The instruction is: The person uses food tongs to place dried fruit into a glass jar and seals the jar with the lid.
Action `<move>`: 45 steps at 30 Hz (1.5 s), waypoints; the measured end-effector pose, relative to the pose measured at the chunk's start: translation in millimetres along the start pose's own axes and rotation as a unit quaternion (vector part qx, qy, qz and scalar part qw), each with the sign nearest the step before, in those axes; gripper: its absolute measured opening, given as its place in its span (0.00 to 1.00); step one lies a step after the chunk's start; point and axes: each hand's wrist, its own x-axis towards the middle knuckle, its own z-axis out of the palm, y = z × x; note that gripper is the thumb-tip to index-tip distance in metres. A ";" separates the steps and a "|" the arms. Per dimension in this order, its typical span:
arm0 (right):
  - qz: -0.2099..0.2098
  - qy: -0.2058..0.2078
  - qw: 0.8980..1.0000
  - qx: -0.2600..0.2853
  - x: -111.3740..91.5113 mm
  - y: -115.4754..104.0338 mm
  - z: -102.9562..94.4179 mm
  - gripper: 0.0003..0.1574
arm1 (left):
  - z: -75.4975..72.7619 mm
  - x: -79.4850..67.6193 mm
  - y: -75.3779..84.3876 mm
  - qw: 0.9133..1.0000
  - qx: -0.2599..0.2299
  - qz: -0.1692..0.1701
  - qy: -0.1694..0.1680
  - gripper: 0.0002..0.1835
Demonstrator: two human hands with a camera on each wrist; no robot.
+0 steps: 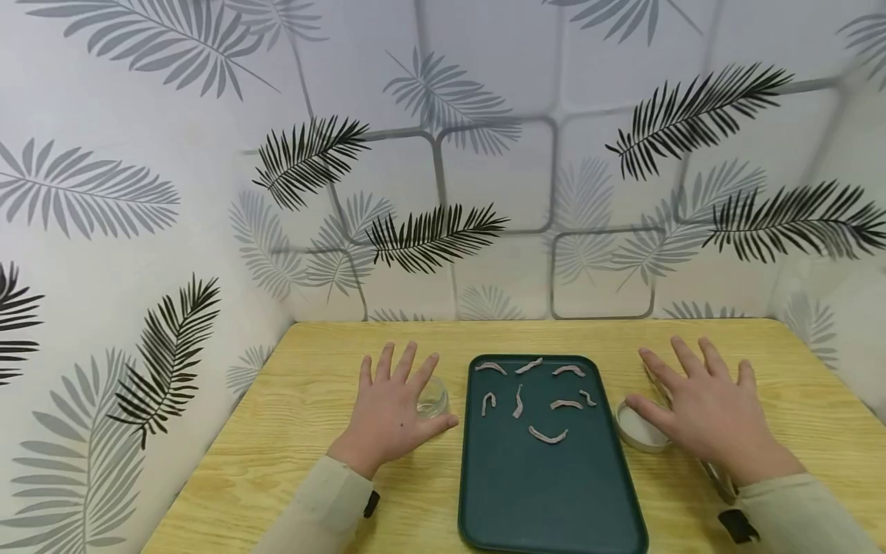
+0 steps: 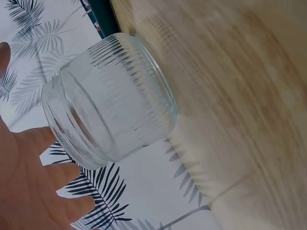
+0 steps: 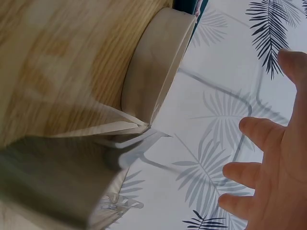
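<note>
My left hand (image 1: pixel 391 419) hovers with spread fingers beside a clear glass jar (image 1: pixel 436 396), left of the tray. In the left wrist view the jar (image 2: pixel 115 96) is lidless, with a ribbed body, and the fingers are not wrapped round it. On the other side, my right hand (image 1: pixel 720 415) is spread above a long shiny metal tool (image 1: pixel 721 483), mostly covered by the hand in the head view. Near its thumb lies a round pale lid (image 1: pixel 635 437). The right wrist view has the tool (image 3: pixel 57 167) close up, its narrow tips at the lid (image 3: pixel 151 62).
Between the hands lies a dark green tray (image 1: pixel 547 492). Several thin, curled, pinkish-grey strips (image 1: pixel 547 436) are scattered over its far half. The wood-grain table (image 1: pixel 332 346) meets leaf-patterned walls (image 1: pixel 498 269) at the back and sides.
</note>
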 end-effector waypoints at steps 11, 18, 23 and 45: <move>0.008 -0.019 1.000 0.014 1.4 2.2 2.3 0.58 | 7.6 -0.5 -9.5 0.995 -0.090 -0.039 -0.027 0.55; 0.023 -0.037 0.999 0.003 0.0 11.0 6.5 0.61 | 10.9 0.3 -16.2 0.988 -0.136 -0.053 -0.044 0.57; 0.031 -0.064 0.997 0.003 -3.2 21.5 9.0 0.60 | 13.4 2.5 -20.1 0.980 -0.180 -0.069 -0.049 0.59; 0.065 -0.231 0.966 0.101 2.5 52.3 9.6 0.85 | 43.6 -2.7 -61.6 0.803 -0.582 -0.045 -0.125 0.62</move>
